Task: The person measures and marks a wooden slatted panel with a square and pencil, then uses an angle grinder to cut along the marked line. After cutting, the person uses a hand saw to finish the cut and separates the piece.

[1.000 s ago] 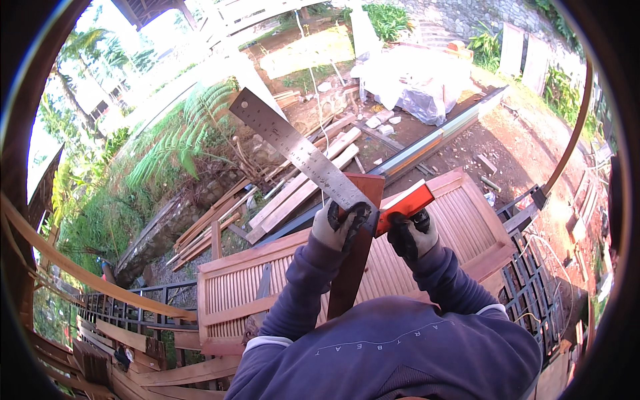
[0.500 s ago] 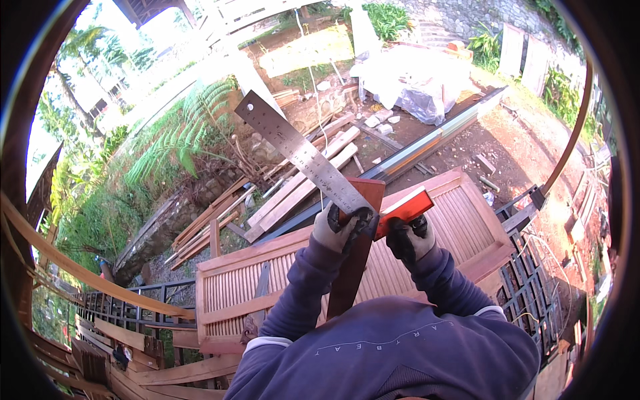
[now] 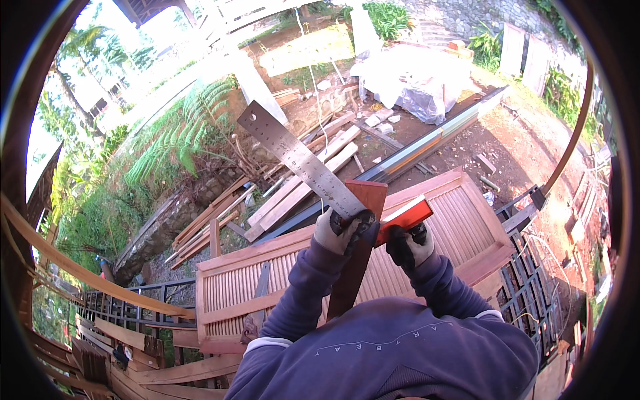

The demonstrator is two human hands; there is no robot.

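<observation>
My left hand point(image 3: 339, 233), in a pale glove with dark fingers, is closed round a dark reddish-brown wooden board point(image 3: 351, 277). Its thumb lies by the steel blade of a try square point(image 3: 300, 160), which crosses the board's upper end and points away to the far left. At roughly a right angle to the blade is a red handle point(image 3: 407, 220). My right hand point(image 3: 411, 247), gloved the same way, grips that handle from below. The board stands tilted up toward me, its lower end hidden behind my chest. Where the blade meets the handle is partly covered by the left fingers and board.
Beneath my hands lies a louvred wooden panel point(image 3: 453, 227) on a black metal grid point(image 3: 533, 293). Beyond it are a long dark metal beam point(image 3: 427, 143), stacked timber point(image 3: 300, 190) and plastic-covered goods point(image 3: 420, 83). Curved wooden strips point(image 3: 100, 283) and planks point(image 3: 187, 373) are at left.
The far end of the square's blade has dipped slightly nearer and to the right. The board's upper end has turned a little, showing more of its face. Both hands keep their grip.
</observation>
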